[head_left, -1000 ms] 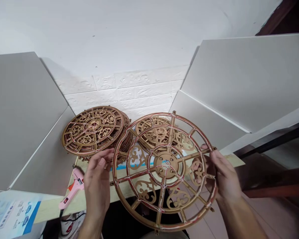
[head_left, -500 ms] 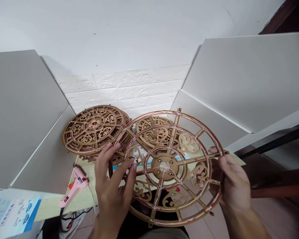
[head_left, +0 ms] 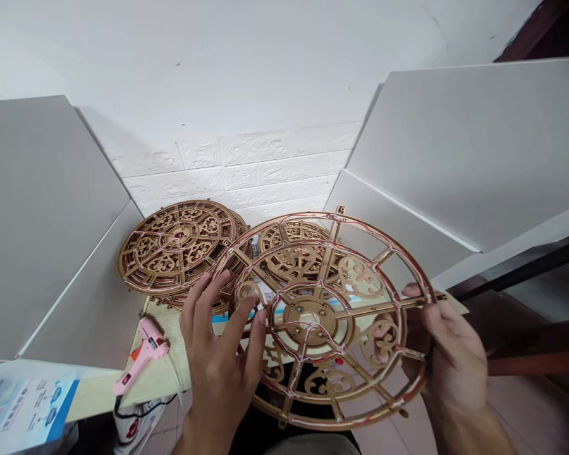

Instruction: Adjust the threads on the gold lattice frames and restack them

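Observation:
A round gold openwork frame [head_left: 346, 311], with spokes, scroll inserts and red and clear wires along its rings, is held tilted in front of me. My right hand [head_left: 455, 347] grips its right rim, thumb on the near face and fingers behind. On the left side my left hand [head_left: 225, 354] reaches over the frame, thumb and index fingertip close together at a scroll insert [head_left: 250, 293]. Its other fingers lie near the left rim. Whether anything small sits between the fingertips is hidden.
A stack of similar gold frames [head_left: 180, 243] stands at the back left of the wooden table [head_left: 99, 395]. Smaller gold discs [head_left: 291, 253] lie behind the held frame. A pink glue gun [head_left: 145, 354] with a cord rests at the left. Grey panels [head_left: 493, 151] flank both sides.
The held frame has tilted slightly and its right rim has shifted a little right with my right hand. My left thumb and index finger have moved slightly right along the frame.

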`<state>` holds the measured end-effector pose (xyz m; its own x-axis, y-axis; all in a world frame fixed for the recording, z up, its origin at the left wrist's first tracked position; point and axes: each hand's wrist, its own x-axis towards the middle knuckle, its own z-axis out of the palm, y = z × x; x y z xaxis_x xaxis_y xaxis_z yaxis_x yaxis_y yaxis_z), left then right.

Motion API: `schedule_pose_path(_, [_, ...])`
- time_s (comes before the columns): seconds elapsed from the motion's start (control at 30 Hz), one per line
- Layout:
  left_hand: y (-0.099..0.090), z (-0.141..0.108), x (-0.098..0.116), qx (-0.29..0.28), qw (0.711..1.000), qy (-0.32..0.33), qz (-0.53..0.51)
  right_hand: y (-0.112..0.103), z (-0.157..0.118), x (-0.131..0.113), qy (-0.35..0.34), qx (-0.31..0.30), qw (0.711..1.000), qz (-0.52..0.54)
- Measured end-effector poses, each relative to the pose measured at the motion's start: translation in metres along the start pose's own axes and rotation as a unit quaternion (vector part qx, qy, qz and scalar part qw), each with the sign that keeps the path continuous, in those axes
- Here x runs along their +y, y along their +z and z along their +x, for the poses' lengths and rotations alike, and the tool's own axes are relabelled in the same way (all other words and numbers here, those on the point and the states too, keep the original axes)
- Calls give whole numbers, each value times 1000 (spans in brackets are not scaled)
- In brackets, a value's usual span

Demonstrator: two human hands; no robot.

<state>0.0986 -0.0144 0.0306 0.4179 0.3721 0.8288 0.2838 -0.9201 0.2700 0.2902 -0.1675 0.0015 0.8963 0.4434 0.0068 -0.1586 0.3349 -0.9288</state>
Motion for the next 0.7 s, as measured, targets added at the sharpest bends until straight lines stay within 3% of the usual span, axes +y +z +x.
schedule_pose_path(0.4, [4, 3, -2, -37, 996, 11, 80, 6, -1, -3, -12, 12, 1000, -6])
schedule_pose_path(0.7, [7, 4, 2, -35, 997, -4, 75, 5, 1, -4, 6, 14, 1000, -8])
